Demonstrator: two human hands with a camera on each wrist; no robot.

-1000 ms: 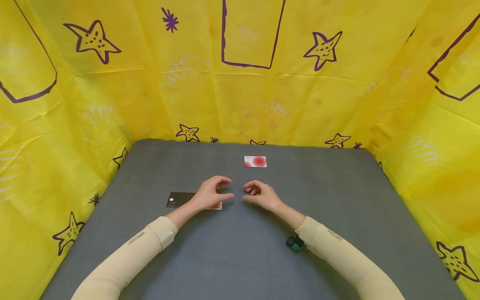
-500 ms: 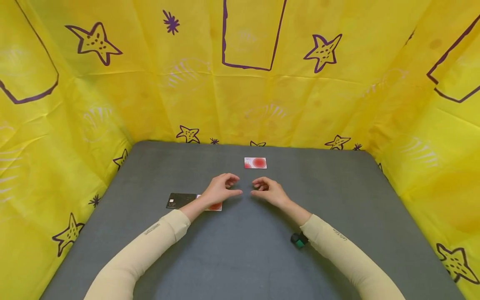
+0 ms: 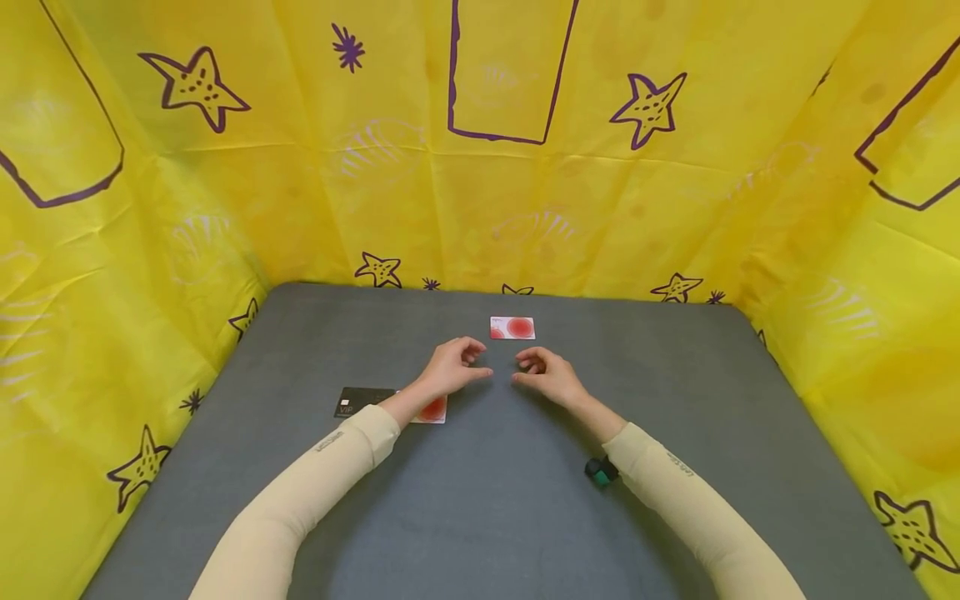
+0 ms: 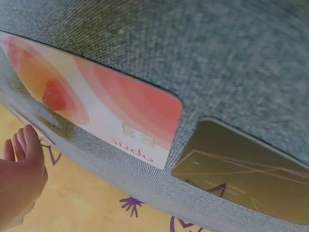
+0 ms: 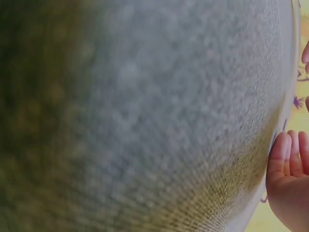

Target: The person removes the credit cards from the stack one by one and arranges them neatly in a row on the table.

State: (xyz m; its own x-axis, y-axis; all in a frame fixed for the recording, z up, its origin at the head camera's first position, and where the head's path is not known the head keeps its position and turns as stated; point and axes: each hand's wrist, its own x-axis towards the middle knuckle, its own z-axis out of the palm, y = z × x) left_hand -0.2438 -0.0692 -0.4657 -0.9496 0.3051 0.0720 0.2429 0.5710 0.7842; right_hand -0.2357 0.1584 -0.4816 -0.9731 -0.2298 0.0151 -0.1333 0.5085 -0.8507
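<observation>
Both hands hover over the grey table, apart, with loosely bent fingers and nothing between them. My left hand (image 3: 452,367) is just short of a white card with red circles (image 3: 513,327) lying flat toward the back. Slightly right of that card, my right hand (image 3: 550,375) faces the left one. Behind the left hand lie two more cards side by side: a black VIP card (image 3: 358,401) and a white-and-red card (image 3: 433,410), partly covered by the left wrist. In the left wrist view the white-and-red card (image 4: 106,96) shows a chip, with the dark card (image 4: 241,174) beside it.
The grey table (image 3: 465,517) has its far edge against a yellow curtain (image 3: 300,192) printed with purple starfish. The curtain also rises along the left and right sides. A black-and-green device (image 3: 601,472) is strapped under the right sleeve.
Both hands have moved forward and to the right, nearer the far card. The left forearm has shifted right, uncovering more of the near white-and-red card. The cards have stayed in place.
</observation>
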